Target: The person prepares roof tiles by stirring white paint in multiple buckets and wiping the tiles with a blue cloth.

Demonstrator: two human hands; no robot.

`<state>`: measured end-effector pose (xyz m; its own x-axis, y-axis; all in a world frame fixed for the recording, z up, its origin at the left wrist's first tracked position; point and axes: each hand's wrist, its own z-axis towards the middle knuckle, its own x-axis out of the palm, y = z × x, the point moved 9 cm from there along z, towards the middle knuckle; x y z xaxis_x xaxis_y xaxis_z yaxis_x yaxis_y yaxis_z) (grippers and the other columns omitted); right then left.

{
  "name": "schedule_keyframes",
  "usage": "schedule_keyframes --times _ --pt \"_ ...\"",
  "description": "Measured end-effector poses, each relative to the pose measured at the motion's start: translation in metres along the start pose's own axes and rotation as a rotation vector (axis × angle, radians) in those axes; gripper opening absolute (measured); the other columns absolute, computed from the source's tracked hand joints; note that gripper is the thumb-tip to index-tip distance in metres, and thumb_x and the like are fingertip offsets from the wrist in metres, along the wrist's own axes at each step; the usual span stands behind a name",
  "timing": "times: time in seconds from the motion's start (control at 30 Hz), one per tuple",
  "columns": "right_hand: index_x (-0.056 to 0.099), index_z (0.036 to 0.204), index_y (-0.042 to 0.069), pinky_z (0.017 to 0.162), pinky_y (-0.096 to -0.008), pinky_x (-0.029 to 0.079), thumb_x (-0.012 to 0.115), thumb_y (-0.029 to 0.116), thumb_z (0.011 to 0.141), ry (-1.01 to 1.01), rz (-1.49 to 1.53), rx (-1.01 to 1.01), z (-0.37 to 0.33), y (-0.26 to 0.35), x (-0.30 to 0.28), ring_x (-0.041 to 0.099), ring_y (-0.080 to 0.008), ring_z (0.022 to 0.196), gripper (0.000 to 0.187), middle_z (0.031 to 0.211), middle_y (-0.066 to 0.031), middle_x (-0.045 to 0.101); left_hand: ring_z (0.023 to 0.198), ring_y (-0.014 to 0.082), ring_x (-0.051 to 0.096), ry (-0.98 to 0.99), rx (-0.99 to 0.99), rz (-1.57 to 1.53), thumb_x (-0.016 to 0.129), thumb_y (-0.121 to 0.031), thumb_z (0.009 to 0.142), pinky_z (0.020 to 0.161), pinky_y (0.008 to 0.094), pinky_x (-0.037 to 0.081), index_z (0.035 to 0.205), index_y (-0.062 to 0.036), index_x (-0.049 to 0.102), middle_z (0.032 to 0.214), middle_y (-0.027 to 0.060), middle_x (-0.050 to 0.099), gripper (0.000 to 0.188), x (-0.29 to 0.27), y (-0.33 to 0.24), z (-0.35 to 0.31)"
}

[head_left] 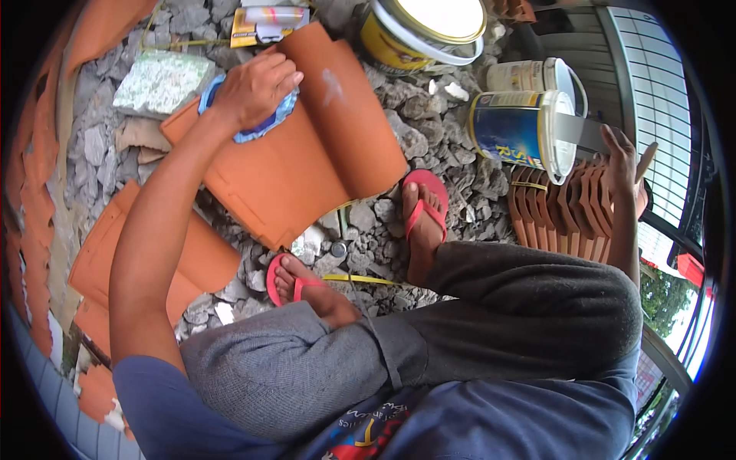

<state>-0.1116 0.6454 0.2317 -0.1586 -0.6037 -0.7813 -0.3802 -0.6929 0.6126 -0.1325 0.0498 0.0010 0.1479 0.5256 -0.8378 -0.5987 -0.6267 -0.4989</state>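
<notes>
A large orange clay roof tile (284,176) lies tilted on rubble before my feet, with a pale smear on its raised ridge. My left hand (257,88) rests at its upper left part, fingers curled over a crinkled blue plastic wrapper (268,129); the hand covers part of the wrapper. Out to the right, my right hand (622,157) grips what looks like a putty knife (581,132), its wide grey blade reaching toward a blue paint bucket (506,126). The knife's handle is mostly hidden by the fingers.
A yellow paint bucket (391,38) stands at the top, and a white bucket (521,75) sits behind the blue one. Stacked roof tiles (560,203) are at right, another tile (146,261) at left. A stone block (165,80) and yellow package (264,27) lie on the rubble.
</notes>
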Motion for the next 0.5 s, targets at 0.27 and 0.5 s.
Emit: schedule_keyframes --times 0.27,0.5 --pt "0.076 0.109 0.002 0.068 -0.0274 0.05 0.076 0.038 0.099 -0.01 -0.335 -0.021 0.019 -0.048 0.001 0.06 -0.0093 0.073 0.037 0.089 -0.002 0.072 0.09 0.0393 0.062 -0.068 0.028 0.013 0.055 -0.027 0.108 0.079 0.0497 0.051 0.095 -0.003 0.062 0.091 0.0145 0.06 0.029 0.0 -0.001 -0.006" --pt "0.076 0.114 0.002 0.088 -0.0407 0.054 0.07 0.042 0.099 -0.093 -0.754 -0.102 0.034 -0.052 -0.009 0.071 -0.0312 0.093 0.043 0.102 -0.0174 0.077 0.098 0.0353 0.066 0.009 -0.043 0.054 0.052 -0.036 0.109 0.087 0.047 0.056 0.1 -0.0073 0.066 0.096 0.0101 0.065 0.033 0.004 0.004 -0.007"
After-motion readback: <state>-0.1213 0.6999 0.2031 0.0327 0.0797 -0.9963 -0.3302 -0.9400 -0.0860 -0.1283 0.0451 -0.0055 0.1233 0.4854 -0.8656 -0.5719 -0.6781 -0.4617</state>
